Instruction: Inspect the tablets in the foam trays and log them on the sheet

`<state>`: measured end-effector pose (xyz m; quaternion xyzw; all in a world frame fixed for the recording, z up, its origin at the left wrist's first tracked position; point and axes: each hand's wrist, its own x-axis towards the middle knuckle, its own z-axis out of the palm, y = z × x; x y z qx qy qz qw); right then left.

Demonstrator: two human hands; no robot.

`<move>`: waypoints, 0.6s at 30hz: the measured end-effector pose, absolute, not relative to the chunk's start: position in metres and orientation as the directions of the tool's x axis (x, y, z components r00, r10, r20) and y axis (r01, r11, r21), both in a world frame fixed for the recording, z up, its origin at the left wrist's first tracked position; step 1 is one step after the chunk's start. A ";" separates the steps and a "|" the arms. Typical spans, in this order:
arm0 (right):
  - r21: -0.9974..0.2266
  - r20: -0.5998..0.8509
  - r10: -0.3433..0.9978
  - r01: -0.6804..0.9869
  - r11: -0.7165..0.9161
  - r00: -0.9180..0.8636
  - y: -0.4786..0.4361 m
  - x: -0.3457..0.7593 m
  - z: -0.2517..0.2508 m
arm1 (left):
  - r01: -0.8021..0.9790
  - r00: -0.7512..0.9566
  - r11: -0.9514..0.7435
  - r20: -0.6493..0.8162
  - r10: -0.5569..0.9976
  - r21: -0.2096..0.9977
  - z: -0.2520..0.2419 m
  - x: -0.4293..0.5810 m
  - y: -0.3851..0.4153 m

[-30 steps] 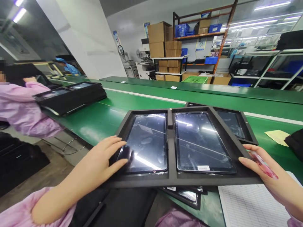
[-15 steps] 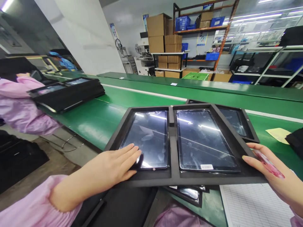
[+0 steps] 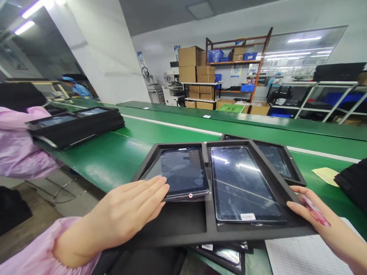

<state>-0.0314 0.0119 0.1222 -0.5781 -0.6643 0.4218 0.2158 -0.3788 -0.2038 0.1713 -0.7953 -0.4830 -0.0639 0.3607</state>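
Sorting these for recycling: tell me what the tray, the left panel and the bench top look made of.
Tray: matte black, likely moulded foam or plastic; no glare.
Left panel: probably glass, glossy; shows faint reflections.
Bench top: green, perhaps rubber or vinyl; soft sheen.

Bright and even, lit from strip lights [image 3: 34,7] overhead top left plus more behind the far glass [image 3: 304,51]. Streaky white glare across the right tablet [image 3: 246,187], only faint reflections on the darker left tablet [image 3: 183,172], soft sheen on the green belt [image 3: 114,149]. Hardly any hard shadows. Heavy wide-angle bend toward the edges (check the leaning shelving [image 3: 237,63]). Sharp mid-frame, stretched and soft at the corners.
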 end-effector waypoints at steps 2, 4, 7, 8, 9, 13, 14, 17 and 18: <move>-0.805 -0.208 0.952 0.593 -0.035 -0.226 0.011 -0.031 0.122 | 0.808 0.531 -0.276 0.442 0.723 -0.520 0.172 -0.380 -0.202; -0.795 -0.214 0.949 0.606 -0.031 -0.233 0.011 -0.029 0.121 | 0.803 0.533 -0.270 0.439 0.724 -0.531 0.173 -0.381 -0.201; -0.783 -0.207 0.940 0.622 0.007 -0.270 0.014 -0.027 0.117 | 0.796 0.537 -0.262 0.438 0.721 -0.545 0.172 -0.380 -0.201; -0.781 -0.189 0.939 0.624 0.033 -0.286 0.017 -0.026 0.115 | 0.795 0.538 -0.257 0.443 0.717 -0.549 0.171 -0.379 -0.201; -0.781 -0.156 0.943 0.621 0.064 -0.293 0.019 -0.025 0.114 | 0.792 0.540 -0.250 0.449 0.711 -0.557 0.172 -0.379 -0.200; -0.757 0.161 0.961 0.596 0.267 -0.226 0.020 -0.032 0.121 | 0.740 0.575 -0.188 0.463 0.675 -0.645 0.187 -0.374 -0.190; -0.744 0.275 0.936 0.568 0.352 -0.220 0.016 -0.037 0.127 | 0.717 0.577 -0.151 0.456 0.678 -0.681 0.195 -0.372 -0.185; -0.754 0.458 0.805 0.314 0.577 -0.377 -0.003 -0.068 0.152 | 0.669 0.452 0.065 0.475 0.755 -0.741 0.228 -0.356 -0.162; -0.809 0.421 0.769 0.184 0.558 -0.480 -0.009 -0.081 0.161 | 0.666 0.348 0.132 0.463 0.815 -0.734 0.239 -0.346 -0.152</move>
